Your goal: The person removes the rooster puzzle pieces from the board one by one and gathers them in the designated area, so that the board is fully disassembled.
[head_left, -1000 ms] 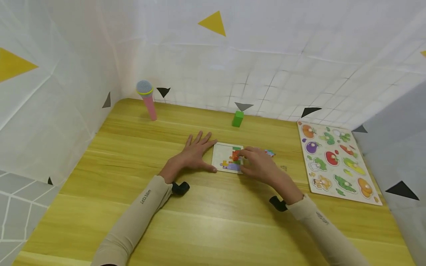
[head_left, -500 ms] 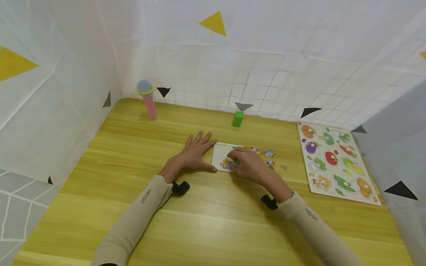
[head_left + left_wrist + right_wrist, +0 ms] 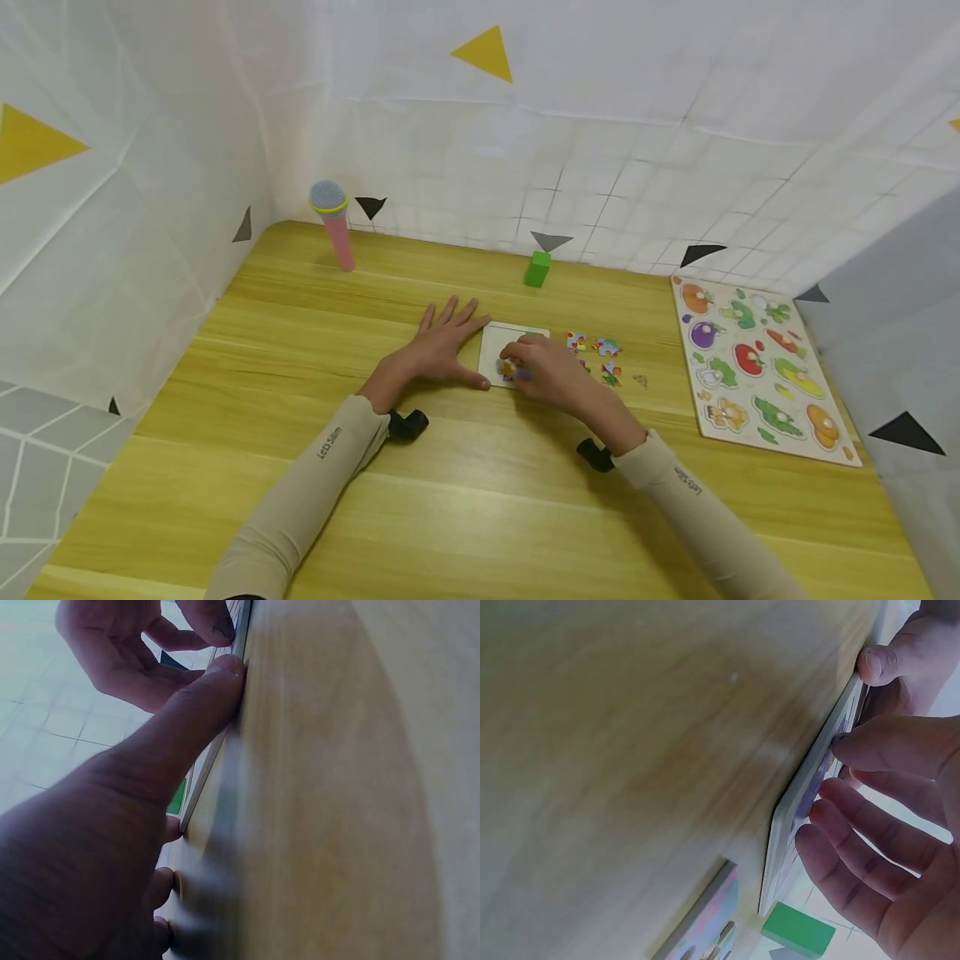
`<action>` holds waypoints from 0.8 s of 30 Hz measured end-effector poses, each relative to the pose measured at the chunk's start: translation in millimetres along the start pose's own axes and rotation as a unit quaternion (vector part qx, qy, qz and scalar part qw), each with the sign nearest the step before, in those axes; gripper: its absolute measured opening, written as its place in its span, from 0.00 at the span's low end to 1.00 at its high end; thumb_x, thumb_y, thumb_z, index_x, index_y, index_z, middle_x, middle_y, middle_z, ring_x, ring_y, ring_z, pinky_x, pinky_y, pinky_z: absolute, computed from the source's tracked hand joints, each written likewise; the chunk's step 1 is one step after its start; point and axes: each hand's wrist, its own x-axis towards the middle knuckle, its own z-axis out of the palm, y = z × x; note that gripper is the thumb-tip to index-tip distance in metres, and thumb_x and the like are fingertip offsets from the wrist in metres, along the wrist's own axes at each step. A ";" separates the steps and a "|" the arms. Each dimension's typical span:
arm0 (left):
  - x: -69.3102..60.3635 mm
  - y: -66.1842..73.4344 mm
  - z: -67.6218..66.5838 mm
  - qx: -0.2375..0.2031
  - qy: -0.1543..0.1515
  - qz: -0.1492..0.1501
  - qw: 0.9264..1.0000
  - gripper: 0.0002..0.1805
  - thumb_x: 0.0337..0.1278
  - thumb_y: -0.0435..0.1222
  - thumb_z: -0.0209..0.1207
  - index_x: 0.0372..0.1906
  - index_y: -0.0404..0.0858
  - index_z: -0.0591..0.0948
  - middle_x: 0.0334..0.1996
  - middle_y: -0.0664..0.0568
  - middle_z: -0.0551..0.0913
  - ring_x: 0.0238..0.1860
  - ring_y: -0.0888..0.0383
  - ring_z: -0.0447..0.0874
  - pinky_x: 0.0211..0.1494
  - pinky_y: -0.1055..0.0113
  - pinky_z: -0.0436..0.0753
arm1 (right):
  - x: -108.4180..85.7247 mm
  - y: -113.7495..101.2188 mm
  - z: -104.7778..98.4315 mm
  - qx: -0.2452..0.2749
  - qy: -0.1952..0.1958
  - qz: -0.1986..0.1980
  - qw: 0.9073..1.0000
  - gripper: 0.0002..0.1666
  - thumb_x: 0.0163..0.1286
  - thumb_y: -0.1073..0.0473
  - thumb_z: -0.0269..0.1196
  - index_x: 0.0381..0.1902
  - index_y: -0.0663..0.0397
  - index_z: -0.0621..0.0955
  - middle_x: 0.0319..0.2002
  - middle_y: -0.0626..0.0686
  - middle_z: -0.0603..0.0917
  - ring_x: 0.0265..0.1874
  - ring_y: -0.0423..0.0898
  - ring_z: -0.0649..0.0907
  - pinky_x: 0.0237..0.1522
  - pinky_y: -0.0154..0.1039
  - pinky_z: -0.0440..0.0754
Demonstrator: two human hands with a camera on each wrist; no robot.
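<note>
Off-white and thin-rimmed, the square puzzle tray [image 3: 496, 341] is touched at its left edge by the thumb and forefinger of the flat, spread left hand [image 3: 435, 348]. Its right part is hidden by the right hand [image 3: 553, 373], whose fingers are bent over multicoloured pieces; whether one is pinched cannot be told. Just right of the tray, loose multicoloured jigsaw pieces [image 3: 606, 346] are seen, one partly covered. Open yellow-brown wood-grain surface [image 3: 465, 517] is left between the forearms. "Let's Slim" is printed on the beige sleeves [image 3: 701, 517].
</note>
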 end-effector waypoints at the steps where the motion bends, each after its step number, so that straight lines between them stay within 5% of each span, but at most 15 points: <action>1: 0.1 -0.1 0.3 0.000 0.000 0.000 1.000 0.62 0.43 0.70 0.66 0.81 0.49 0.55 0.81 0.46 0.40 0.79 0.42 0.28 0.73 0.38 0.28 | 0.1 -0.2 0.3 0.000 -0.001 0.000 1.000 0.16 0.59 0.70 0.68 0.47 0.58 0.85 0.40 0.53 0.85 0.37 0.47 0.83 0.39 0.43 0.82; 24: -1.0 0.6 -0.1 -0.006 0.001 0.000 1.000 0.61 0.44 0.70 0.66 0.81 0.49 0.55 0.81 0.46 0.40 0.79 0.42 0.28 0.73 0.38 0.28 | 2.9 -2.1 3.5 0.003 0.006 -0.008 1.000 0.18 0.54 0.76 0.62 0.39 0.54 0.88 0.35 0.52 0.81 0.30 0.44 0.76 0.29 0.39 0.76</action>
